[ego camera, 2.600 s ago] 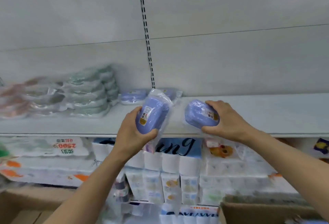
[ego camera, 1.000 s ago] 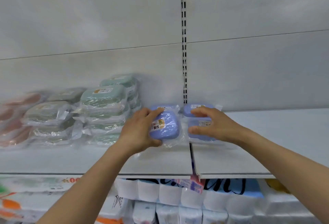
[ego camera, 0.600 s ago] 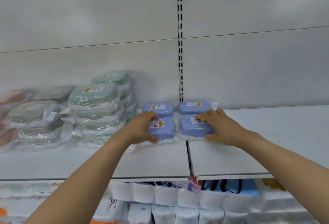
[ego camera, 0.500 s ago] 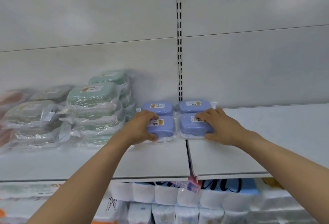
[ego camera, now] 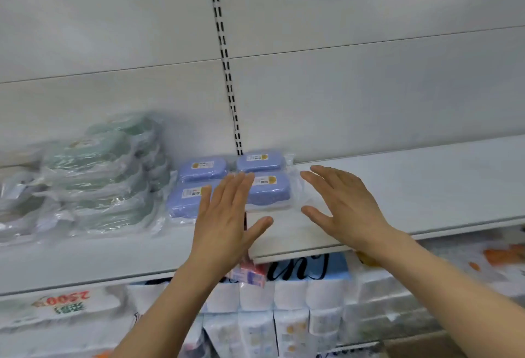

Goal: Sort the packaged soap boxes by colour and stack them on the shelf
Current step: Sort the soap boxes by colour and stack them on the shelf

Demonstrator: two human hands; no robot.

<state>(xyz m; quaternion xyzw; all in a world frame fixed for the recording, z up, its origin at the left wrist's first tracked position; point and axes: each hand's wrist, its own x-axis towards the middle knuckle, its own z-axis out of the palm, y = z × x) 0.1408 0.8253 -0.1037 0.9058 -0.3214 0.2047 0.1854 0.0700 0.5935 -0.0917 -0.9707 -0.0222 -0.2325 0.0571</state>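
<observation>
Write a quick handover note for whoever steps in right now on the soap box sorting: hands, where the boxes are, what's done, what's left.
Left hand: open, empty, fingers spread just in front of the blue soap boxes.
Right hand: open, empty, beside the front right blue box.
Blue boxes: four lying flat on the shelf, two in front and two behind, one layer only.
Green soap boxes: stacked several high to the left of the blue ones; the far-left piles are too blurred to tell their colour.
Done: blue group started next to green.
Left: fetch further boxes, if any, and add them by colour. No loose boxes are in view.
</observation>
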